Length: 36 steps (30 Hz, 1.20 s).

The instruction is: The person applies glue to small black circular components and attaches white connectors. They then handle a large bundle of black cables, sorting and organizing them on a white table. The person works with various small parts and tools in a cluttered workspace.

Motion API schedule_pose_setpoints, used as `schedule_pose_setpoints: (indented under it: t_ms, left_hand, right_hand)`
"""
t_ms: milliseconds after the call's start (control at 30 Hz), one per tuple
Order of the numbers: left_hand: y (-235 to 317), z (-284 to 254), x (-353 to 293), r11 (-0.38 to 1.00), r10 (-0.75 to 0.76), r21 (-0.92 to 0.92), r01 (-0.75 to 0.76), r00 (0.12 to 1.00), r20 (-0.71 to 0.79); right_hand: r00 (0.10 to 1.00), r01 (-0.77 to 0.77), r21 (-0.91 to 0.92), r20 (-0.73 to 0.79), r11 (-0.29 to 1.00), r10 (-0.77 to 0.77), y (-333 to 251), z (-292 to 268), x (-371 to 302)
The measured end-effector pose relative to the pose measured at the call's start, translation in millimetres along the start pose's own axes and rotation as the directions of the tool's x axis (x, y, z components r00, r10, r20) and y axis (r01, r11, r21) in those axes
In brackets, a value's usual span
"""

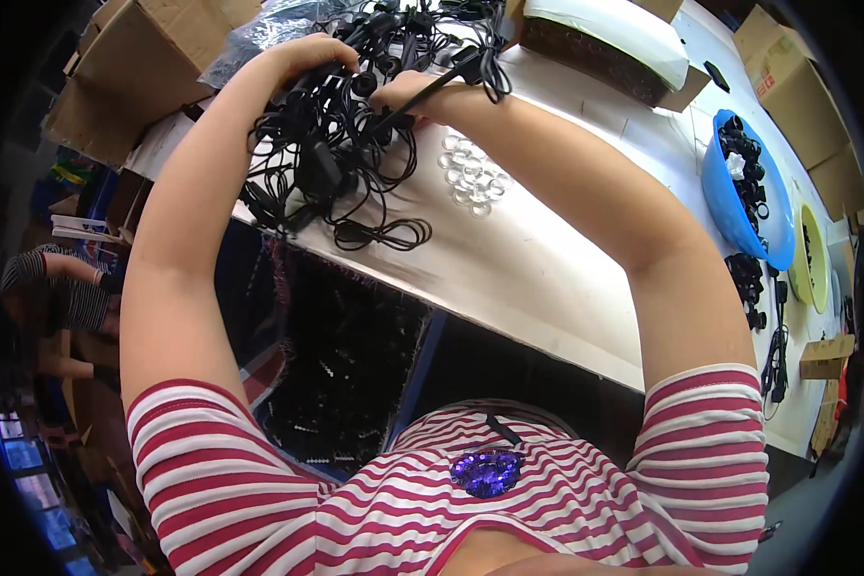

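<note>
Left hand (pixel 319 52) and right hand (pixel 405 94) are on the black cable tangle (pixel 341 144) on the white table (pixel 538 264), can't tell if clamped; probably light, floppy, snaggy stuff, best held by the chunky block (pixel 319 173).

White tabletop (pixel 547 278) brightly lit, paler toward upper right. Soft, smeared shadow beside the black cable tangle (pixel 319 173), whose darkest parts lose detail. Small highlights on clear discs (pixel 472 175). Left background dim, blurred; bluish windows (pixel 40 485) glow. Fisheye bends edges; corners black.
</note>
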<state>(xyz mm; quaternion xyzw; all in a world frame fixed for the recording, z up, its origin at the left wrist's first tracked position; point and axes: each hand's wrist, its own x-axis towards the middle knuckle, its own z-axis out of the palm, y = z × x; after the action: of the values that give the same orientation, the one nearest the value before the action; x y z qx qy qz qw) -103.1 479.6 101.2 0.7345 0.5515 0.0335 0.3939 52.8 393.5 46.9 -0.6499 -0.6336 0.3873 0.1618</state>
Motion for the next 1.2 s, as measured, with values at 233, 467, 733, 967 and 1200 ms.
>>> schedule_pose_setpoints:
  t_ms: [233, 467, 733, 967, 1200]
  left_hand:
    - [48.7, -11.5, -19.2, 0.864, 0.423, 0.408, -0.294, 0.863, -0.275]
    - [114.6, 84.5, -120.0, 0.581, 0.783, 0.449, -0.679, 0.617, -0.08]
    - [46.3, 38.5, -39.6, 0.695, 0.691, 0.671, -0.258, 0.498, -0.524]
    - [18.5, 79.9, 8.2, 0.669, 0.515, 0.699, -0.252, 0.835, -0.192]
    - [26.6, -12.3, -110.1, 0.705, 0.655, 0.645, -0.294, 0.618, -0.435]
  right_hand:
    - [0.993, 0.113, -0.305, 0.01, 0.946, -0.115, -12.0, -12.0, -25.1]
    - [0.978, 0.2, -0.248, 0.116, 0.948, -0.176, -1.3, -23.3, -30.7]
    - [0.877, 0.285, -0.689, -0.093, 0.667, -0.471, 37.3, -12.1, -83.4]
    - [0.886, 0.282, -0.641, -0.112, 0.714, -0.451, 93.1, 16.7, -114.5]
    - [0.856, 0.153, -0.581, -0.327, 0.8, -0.401, 118.6, -4.7, -135.9]
